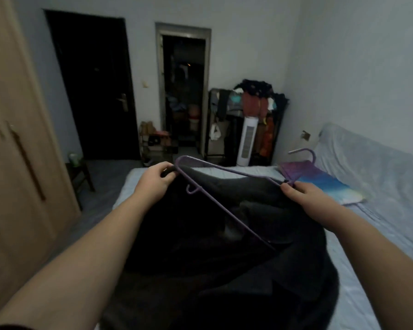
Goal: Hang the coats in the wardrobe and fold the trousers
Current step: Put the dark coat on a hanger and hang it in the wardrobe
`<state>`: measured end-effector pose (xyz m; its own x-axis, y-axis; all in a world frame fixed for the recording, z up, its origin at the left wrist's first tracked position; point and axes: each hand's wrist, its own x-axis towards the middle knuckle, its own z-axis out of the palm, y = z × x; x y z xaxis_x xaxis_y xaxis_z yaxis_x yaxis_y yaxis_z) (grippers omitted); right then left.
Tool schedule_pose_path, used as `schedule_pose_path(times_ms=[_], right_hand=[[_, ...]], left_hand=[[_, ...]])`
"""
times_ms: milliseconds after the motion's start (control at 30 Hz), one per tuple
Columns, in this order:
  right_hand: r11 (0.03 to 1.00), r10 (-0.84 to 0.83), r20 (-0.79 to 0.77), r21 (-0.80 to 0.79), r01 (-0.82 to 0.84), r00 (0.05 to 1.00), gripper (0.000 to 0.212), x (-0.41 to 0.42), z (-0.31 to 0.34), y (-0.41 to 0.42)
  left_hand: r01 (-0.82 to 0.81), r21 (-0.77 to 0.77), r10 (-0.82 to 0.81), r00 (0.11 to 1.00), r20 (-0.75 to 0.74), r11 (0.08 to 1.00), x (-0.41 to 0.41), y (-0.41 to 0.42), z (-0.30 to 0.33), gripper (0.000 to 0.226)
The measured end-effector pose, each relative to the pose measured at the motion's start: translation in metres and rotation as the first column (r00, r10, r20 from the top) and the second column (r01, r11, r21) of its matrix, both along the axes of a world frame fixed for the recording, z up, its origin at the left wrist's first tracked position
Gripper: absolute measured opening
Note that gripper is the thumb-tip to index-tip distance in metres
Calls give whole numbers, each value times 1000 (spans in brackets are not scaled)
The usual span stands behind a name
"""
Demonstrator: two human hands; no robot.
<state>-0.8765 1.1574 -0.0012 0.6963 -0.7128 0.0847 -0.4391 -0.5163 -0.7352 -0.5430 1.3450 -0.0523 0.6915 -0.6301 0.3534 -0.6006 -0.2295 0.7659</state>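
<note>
Early stage: left hand (156, 178) and right hand (301, 196) pinch dark coat (212, 258) onto purple hanger (224, 173); wardrobe (17, 163) at 9 o'clock shut; trousers not identifiable.

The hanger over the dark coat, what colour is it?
Purple; the hanger shows best in the head view, the only one given.

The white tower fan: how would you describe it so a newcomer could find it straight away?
Look past the foot of the bed to the far wall, right of the open doorway. A dark rack piled with clothes stands in the corner, and the tower fan stands upright on the floor before it. It is the only tall, slim white column among dark and orange garments.
</note>
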Motion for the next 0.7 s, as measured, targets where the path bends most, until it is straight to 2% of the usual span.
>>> schedule_pose_path(times_ms=[100, 233, 367, 433, 533, 633, 700], right_hand=[[995, 83, -49, -49, -85, 995, 25, 11, 24, 4], [973, 165, -247, -115, -198, 955, 22, 31, 40, 16], [949, 202, -439, -132, -285, 875, 47, 56, 47, 29], [925, 222, -522, -156, -348, 824, 48, 69, 46, 37], [911, 153, -527, -253, -326, 836, 43, 87, 40, 39], [914, 92, -508, -297, -275, 857, 49, 102, 31, 36], [913, 27, -455, -352, -208, 890, 49, 110, 25, 39]], left_hand=[[-69, -15, 70, 995, 71, 998, 11, 27, 33, 8], [-157, -40, 161, 978, 133, 987, 18, 66, 58, 6], [-254, -43, 258, 948, 185, 966, 13, 89, 67, 4], [-298, -57, 304, 935, 182, 953, 8, 96, 71, 6], [-340, -87, 351, 917, 191, 936, -3, 105, 73, 3], [-331, -122, 352, 901, 254, 936, -27, 107, 70, 4], [-319, -144, 348, 893, 286, 937, -44, 104, 65, 8]])
